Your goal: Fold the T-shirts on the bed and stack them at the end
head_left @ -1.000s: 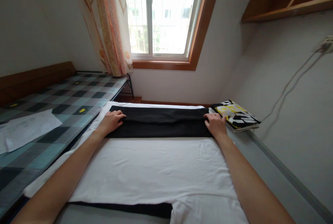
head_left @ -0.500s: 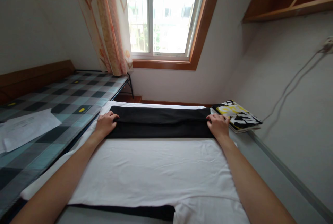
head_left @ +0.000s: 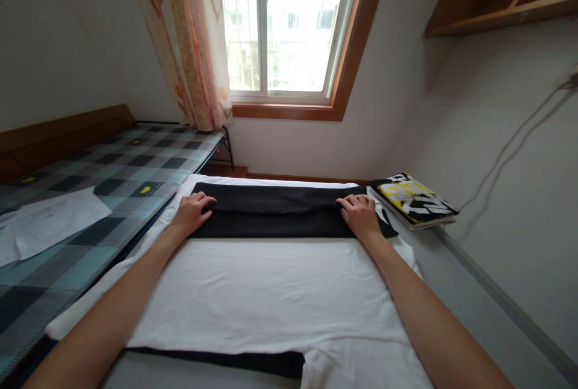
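A white T-shirt [head_left: 271, 292] lies spread out in front of me, with a long black folded cloth [head_left: 275, 223] across its far part. My left hand [head_left: 194, 214] rests on the left end of the black cloth, fingers slightly bent and lying on top. On the cloth's right part lies my right hand [head_left: 360, 214], palm down, its fingers apart. A crease runs lengthwise along the cloth between the two hands. More black fabric [head_left: 253, 362] shows from under the shirt's near edge.
A folded black, white and yellow stack of fabric [head_left: 418, 199] sits at the far right. To the left stands a bed with a checked mattress [head_left: 158, 166], papers [head_left: 58, 220] lying on it. Beyond are a curtain [head_left: 194, 46] and a window [head_left: 289, 28]; a wooden shelf [head_left: 501, 15] hangs upper right.
Both hands have slid inward along the black cloth, the right one farther. Its right end now shows beside my right wrist. The fingers look looser and lie flatter.
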`<state>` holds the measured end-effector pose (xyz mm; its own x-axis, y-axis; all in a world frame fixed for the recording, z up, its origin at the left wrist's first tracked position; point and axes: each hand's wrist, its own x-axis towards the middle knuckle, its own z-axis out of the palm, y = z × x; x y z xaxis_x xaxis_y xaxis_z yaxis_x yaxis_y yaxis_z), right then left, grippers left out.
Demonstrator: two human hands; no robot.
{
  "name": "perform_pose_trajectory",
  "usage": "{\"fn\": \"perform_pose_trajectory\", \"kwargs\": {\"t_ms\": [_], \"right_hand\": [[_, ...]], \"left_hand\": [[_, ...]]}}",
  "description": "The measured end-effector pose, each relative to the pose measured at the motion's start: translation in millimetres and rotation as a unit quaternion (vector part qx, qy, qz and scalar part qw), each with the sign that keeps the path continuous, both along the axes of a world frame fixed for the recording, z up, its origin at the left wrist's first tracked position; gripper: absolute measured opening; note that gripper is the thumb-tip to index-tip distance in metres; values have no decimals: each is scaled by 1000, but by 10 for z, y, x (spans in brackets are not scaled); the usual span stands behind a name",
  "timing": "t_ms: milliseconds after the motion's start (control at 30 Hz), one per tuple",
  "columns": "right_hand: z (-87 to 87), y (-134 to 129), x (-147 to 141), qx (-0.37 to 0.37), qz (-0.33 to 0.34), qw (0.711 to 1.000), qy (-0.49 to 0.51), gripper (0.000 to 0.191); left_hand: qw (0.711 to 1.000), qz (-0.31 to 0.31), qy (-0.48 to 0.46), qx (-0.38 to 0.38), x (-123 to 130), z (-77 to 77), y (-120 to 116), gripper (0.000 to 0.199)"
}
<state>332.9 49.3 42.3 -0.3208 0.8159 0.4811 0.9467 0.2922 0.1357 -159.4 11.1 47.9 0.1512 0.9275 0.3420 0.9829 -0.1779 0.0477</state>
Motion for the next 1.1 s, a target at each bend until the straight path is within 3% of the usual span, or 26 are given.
{"fn": "perform_pose_trajectory", "kwargs": {"t_ms": [100,200,500,567,633,767,900,1100], "right_hand": [[21,-11,1,-6,-6,1000,2,34],[24,-2,17,-18,-9,1000,7,33],[-65,65,203,-25,-50,993,100,31],[-95,87,282,-28,-67,986,149,31],[-125,111,346,-30,-85,979,184,32],[-164,139,391,-37,-106,976,186,32],[-167,137,370,-42,-110,977,180,32],[-170,145,374,-53,-116,974,187,32]], "left_hand": [[998,-59,-17,-12,29,-19,15,25],[997,-73,-30,-26,54,-18,18,23],[999,-7,-34,-23,103,46,-50,28],[997,31,-60,-26,86,46,-44,36],[991,107,-70,-27,57,43,-32,39],[971,234,-39,-21,-23,75,-38,35],[959,280,-5,-33,-72,152,-85,37],[952,299,27,-62,-37,160,-88,45]]}}
